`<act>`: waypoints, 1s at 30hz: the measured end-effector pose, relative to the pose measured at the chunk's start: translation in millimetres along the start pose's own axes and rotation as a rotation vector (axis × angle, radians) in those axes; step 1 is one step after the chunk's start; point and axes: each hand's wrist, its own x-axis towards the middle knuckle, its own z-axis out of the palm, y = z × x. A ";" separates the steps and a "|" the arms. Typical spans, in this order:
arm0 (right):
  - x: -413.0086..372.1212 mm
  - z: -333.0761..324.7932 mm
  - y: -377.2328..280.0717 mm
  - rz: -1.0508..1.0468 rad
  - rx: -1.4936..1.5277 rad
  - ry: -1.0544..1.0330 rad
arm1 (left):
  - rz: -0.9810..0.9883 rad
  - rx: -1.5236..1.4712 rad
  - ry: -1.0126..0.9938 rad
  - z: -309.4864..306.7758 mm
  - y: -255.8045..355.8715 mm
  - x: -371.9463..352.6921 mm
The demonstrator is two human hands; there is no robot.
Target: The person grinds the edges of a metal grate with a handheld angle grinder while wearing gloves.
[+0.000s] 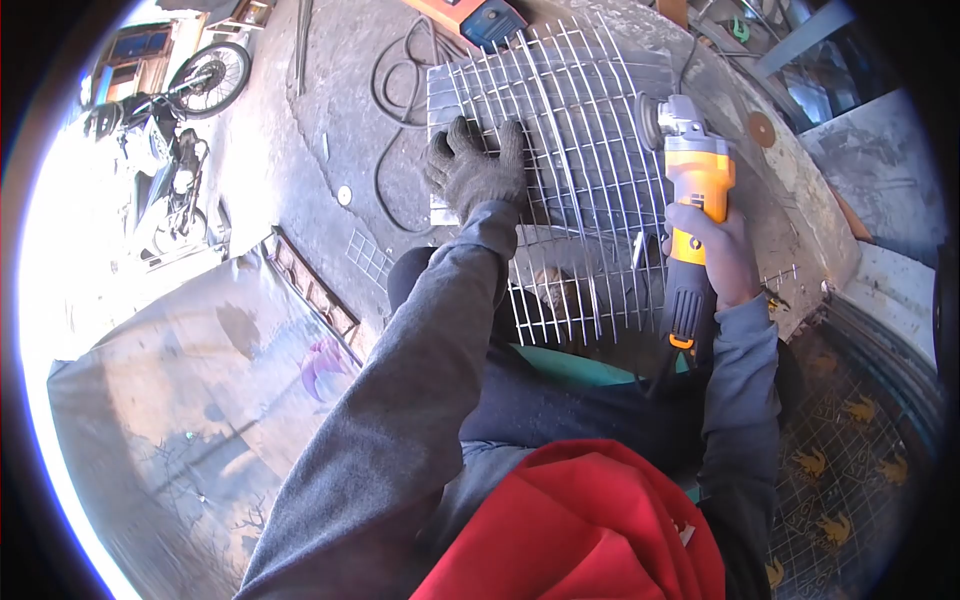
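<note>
The left hand (478, 178), gloved, lies at 12 o'clock with its fingers spread on the wire mesh (568, 165); I cannot tell whether the fingertips hook under the wires. At 2 o'clock the right hand (722, 245) grasps the yellow grinder (698, 180), its disc (648, 122) close by the mesh's 3 o'clock edge; contact is unclear.

The mesh lies at 1 o'clock, partly over a dark board (650, 72). Firm palm pressure should limit rattling, with fingers clear of the disc's line. The right wrist is best braced and straight, since a twisted disc may snag between wires. Both hands on the grinder would be safer, if the mesh were clamped.

Farther out, a loose cable (378, 185) loops at 10 o'clock, best left away from the disc; an orange box (470, 18) sits at 12.
</note>
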 end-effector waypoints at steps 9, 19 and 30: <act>-1.2 7.7 3.3 0.017 -0.010 -0.077 | 0.037 0.039 0.024 0.8 -1.2 -1.0; 15.5 31.8 10.9 0.023 -0.042 -0.170 | 0.007 0.038 0.013 -0.9 0.3 -0.5; 10.3 31.7 10.1 0.091 -0.029 -0.166 | 0.015 0.083 0.007 -3.2 1.9 0.2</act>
